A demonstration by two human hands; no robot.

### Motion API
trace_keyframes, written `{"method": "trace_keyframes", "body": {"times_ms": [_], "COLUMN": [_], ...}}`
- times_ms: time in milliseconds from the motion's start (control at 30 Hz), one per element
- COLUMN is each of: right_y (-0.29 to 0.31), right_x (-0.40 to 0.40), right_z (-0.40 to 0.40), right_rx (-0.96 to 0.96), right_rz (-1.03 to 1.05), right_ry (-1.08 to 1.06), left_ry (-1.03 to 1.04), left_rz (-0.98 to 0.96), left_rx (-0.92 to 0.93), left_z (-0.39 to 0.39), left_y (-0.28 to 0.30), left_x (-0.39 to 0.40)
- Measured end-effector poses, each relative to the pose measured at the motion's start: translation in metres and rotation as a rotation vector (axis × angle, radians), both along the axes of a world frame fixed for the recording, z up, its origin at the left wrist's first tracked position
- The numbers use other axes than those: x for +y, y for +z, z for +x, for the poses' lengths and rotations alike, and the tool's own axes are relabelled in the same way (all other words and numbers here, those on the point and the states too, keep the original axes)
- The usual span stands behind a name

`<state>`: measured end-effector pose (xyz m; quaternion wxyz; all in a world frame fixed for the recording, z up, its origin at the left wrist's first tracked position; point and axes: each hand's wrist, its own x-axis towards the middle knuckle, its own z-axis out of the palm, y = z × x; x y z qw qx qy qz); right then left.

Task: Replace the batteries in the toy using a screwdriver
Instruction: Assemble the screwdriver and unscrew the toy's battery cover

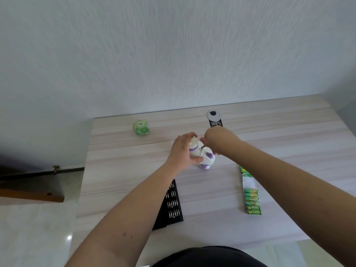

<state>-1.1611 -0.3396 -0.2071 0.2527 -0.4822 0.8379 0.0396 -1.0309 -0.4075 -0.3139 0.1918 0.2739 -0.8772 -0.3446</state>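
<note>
The left hand [182, 151] wraps around the toy [202, 154] from its left side, fingers curled over the cream-coloured top and thumb low against the white body, the forearm running straight back toward the person. The right hand [219, 140] comes in from the toy's right with the wrist bent and the knuckles up, fingers bunched in a pinch on a thin screwdriver [202, 147] whose slender shaft slants down to the toy's middle — its tip seems to meet the body just above a purple heart-shaped patch, though the contact itself is too small to make out. The toy, white with purple trim, rests on the pale wood-grain table [289, 151] between the two hands. Behind the toy, near the table's far edge, lies a black card marked "100%" [215, 123] beneath a round cable port [213, 115]. Well to the toy's left and farther back sits a green tissue pack [141, 128]. Nearer the person, to the toy's right, a strip of green batteries [252, 201] runs lengthwise, while to the toy's left a black case of screwdriver bits [173, 205] lies partly under the left forearm.
</note>
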Motion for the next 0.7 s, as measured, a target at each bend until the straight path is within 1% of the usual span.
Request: {"method": "trace_keyframes", "body": {"times_ms": [67,200,333,400,500,700], "right_y": [-0.0021,0.0016,0.0022,0.002,0.0054,-0.0016], "right_x": [-0.003,-0.0026,-0.0017,-0.0028,-0.0028,-0.0103], "right_z": [0.0017,0.0025,0.002,0.0023,0.0034,0.0036], "right_rx": [0.023,0.01,0.006,0.057,0.106,0.086], "right_rz": [0.029,-0.01,-0.001,0.007,0.079,0.084], "right_ry": [0.018,0.089,0.129,0.115,0.079,0.051], "left_ry": [0.0,-0.003,-0.002,-0.006,-0.006,-0.008], "left_rz": [0.006,0.012,0.016,0.022,0.024,0.028], "left_rx": [0.007,0.007,-0.008,0.002,-0.004,-0.021], "left_z": [0.0,-0.001,-0.0007,-0.0003,-0.0003,-0.0002], "left_y": [0.0004,-0.0006,-0.001,-0.0001,-0.0003,0.0], "left_x": [0.0002,-0.0003,-0.0013,-0.0009,-0.0001,-0.0008]}}
